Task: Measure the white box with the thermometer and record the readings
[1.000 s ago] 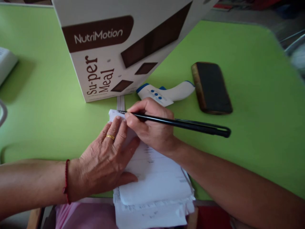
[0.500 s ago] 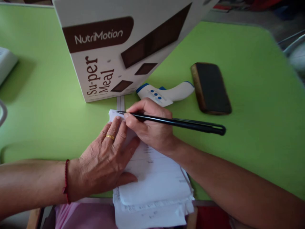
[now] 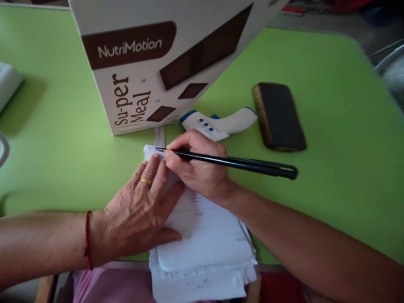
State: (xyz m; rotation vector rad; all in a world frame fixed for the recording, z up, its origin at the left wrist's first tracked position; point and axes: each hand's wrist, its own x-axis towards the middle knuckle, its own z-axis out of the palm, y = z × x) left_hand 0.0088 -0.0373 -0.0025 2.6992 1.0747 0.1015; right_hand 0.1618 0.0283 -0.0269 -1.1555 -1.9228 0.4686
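Several papers (image 3: 205, 248) in a ragged stack, lying lengthwise on the green table (image 3: 341, 168), near end hanging over the edge, far end between the hands. At that far end, the tip of a black pen (image 3: 252, 164), just beside small marks (image 3: 150, 148) too faint to read; contact with the papers likely, but not certain. Pen clamped between thumb and fingers of the right hand (image 3: 206, 174), back end pointing right. Left hand (image 3: 135, 210) laid flat over the left side of the stack, fingers close together, thumb apart, gripping nothing. Just changed: mainly the pen, back end swung slightly leftward compared with a second ago, tip at nearly the same spot; papers and left hand much as before. Judging by that, small writing strokes in progress, with the stack held steady enough for them. Beyond the far end, a pale strip (image 3: 160, 136) running up to a standing box (image 3: 158, 80). Right of the box, a thermometer (image 3: 221, 124), then a phone (image 3: 280, 118) just beside the handle.
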